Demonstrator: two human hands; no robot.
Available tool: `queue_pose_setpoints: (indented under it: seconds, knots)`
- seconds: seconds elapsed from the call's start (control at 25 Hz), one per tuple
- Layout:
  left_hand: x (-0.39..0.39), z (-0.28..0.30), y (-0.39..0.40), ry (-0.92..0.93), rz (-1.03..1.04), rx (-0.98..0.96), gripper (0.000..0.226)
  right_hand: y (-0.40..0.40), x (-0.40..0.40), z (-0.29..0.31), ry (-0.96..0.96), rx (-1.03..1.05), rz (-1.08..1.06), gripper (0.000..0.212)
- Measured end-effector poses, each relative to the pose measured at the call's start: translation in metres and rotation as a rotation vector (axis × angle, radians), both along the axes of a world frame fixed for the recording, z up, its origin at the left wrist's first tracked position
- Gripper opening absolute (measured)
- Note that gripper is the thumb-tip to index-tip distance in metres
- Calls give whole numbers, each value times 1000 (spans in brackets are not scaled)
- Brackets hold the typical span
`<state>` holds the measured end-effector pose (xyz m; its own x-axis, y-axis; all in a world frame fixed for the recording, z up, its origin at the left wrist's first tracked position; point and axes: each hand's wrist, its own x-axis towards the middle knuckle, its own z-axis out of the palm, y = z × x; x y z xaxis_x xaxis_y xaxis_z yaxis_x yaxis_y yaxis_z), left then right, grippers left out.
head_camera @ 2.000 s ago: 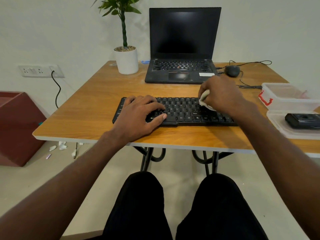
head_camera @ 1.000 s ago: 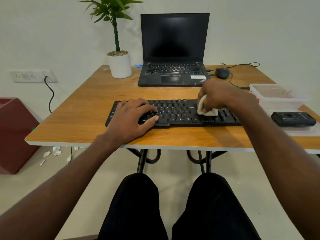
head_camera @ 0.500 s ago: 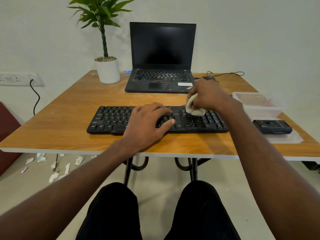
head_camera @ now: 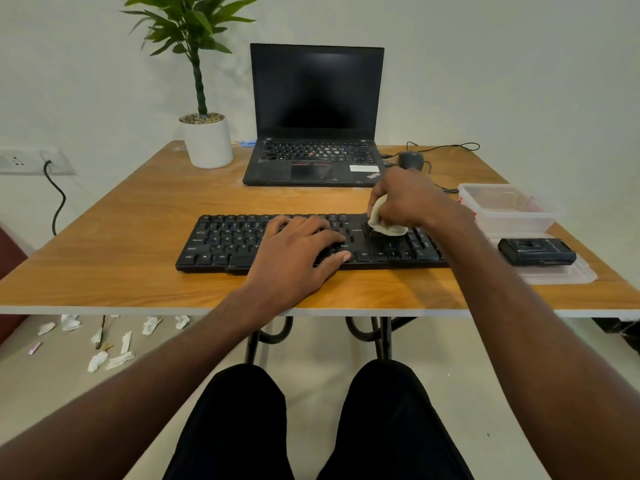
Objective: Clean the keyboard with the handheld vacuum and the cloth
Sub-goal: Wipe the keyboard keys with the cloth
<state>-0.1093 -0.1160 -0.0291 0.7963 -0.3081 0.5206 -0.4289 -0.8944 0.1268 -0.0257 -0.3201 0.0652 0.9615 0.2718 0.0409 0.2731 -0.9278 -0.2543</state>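
Observation:
A black keyboard (head_camera: 228,242) lies across the middle of the wooden table (head_camera: 138,216). My left hand (head_camera: 298,251) rests flat on its middle keys, fingers spread, thumb at the front edge. My right hand (head_camera: 408,199) grips a bunched white cloth (head_camera: 384,225) and presses it on the keys at the right part of the keyboard. A black handheld vacuum (head_camera: 536,251) lies on a clear plastic lid (head_camera: 561,275) to the right of the keyboard, apart from both hands.
An open black laptop (head_camera: 315,116) stands behind the keyboard, with a potted plant (head_camera: 204,133) to its left and a wired mouse (head_camera: 410,159) to its right. A clear plastic box (head_camera: 505,206) sits at the right edge. Paper scraps (head_camera: 110,355) litter the floor at the left.
My left hand has shifted from the keyboard's left end to its middle. My right hand has kept rubbing the cloth over the right keys. The camera has turned left.

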Motion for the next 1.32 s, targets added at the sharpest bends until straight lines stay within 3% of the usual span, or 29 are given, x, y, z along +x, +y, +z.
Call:
queue_pose_setpoints:
  seconds: [0.12,0.24,0.36,0.44,0.56,0.8,1.0,1.08,1.16,1.32]
  knots:
    - [-3,2,-1,-17,16,-7,44,-2,-4,4,237,-77,21,30]
    - [-3,2,-2,-7,15,-8,47,-16,-1,10,93,-181,-152,39]
    - [-3,2,-2,-7,40,7,52,-14,2,5,-148,-21,-120,29]
    - [-2,2,-2,-18,62,14,55,-3,0,0,-26,82,18,25]
    - [-1,2,-3,-24,71,24,57,1,-1,-4,108,68,-26,28]
    - [-2,3,-2,-20,64,12,58,-36,8,5,18,-191,-281,38]
    - [-3,4,-5,-25,105,53,68,-23,3,8,89,-141,-2,30]
    - [-1,3,-5,-25,108,57,67,-29,-4,7,148,-145,12,25]
    - [-1,2,-4,-20,99,59,67,-40,-14,-2,55,-114,-103,24]
    - [-3,1,-5,-11,82,53,64,-40,-46,-28,-391,-178,-282,23]
